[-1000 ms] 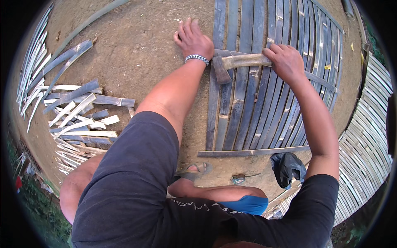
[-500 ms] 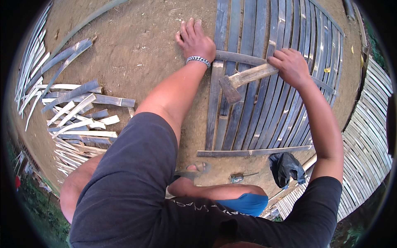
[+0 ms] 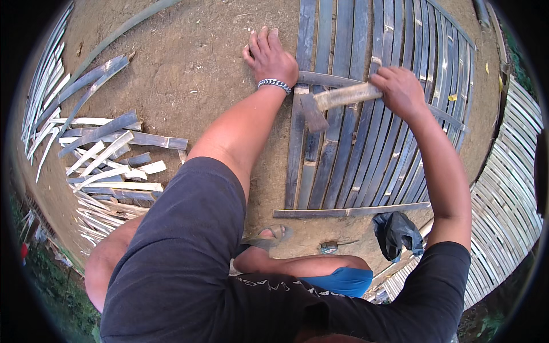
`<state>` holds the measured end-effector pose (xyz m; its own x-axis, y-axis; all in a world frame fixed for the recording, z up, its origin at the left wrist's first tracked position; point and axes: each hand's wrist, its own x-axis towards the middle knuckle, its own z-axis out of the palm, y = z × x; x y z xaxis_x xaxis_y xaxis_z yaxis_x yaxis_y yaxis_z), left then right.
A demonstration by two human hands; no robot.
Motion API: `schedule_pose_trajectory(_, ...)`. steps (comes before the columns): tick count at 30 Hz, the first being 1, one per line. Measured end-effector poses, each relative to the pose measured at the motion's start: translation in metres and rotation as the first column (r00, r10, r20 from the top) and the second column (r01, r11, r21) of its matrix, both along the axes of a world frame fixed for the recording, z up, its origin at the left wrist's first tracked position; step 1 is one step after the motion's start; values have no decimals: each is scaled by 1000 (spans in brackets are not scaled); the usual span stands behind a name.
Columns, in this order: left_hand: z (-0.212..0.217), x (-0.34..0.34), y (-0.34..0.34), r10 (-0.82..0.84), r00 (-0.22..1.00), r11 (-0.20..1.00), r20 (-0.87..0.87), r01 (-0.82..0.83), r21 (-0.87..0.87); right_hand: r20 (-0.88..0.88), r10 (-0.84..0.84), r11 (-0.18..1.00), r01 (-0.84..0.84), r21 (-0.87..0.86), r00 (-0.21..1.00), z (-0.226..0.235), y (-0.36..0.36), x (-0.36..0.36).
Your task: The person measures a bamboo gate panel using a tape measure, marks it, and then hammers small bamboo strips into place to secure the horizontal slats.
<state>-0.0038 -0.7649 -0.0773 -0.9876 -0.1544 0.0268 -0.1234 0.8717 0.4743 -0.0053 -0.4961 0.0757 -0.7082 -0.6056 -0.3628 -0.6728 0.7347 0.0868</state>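
The hammer (image 3: 334, 102) had a pale, worn wooden handle and dull metal head; the slat panel (image 3: 366, 143) was matt grey split bamboo (weathered-looking) on rough dirt ground (image 3: 189, 63).

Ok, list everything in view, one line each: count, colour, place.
bamboo slat panel: one, grey-brown, on the ground at upper right
hammer: one, pale wooden handle and dark head, over the panel, in the right hand
loose bamboo strips: many, pale and grey, piled on the dirt at left
black bag: one, below the panel's lower edge
small tool: one, dark, on the dirt beside the bag
second slat mat: one, pale, along the right rim
bracelet: one, silver, left wrist
left hand: flat on the ground at the panel's left edge
right hand: fingers closed round the hammer handle
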Motion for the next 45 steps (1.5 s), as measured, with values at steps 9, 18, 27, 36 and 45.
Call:
schedule_pose_trajectory(9, -4, 2, 0, 3, 1000, 1000, -21, -4, -28, 253, -857, 335, 858, -391, 450, -48, -12, 73)
schedule_pose_trajectory(18, -6, 2, 1, 0, 999, 1000, -48, 0, -12, 175, -969, 110, 942, -317, 172, -72, -47, 51)
schedule_pose_trajectory(27, -2, 0, 0, 0, 1000, 1000, 19, 0, -6, 237, -953, 116, 950, -291, 189, -72, -40, 47)
schedule_pose_trajectory(36, 2, 2, -2, -36, 997, 999, 68, 37, -10, 231, -951, 141, 952, -272, 207, -72, -40, 49)
schedule_pose_trajectory(45, 9, 6, -17, -87, 981, 994, 174, 99, -56, 184, -955, 185, 951, -247, 233, -72, -42, 48)
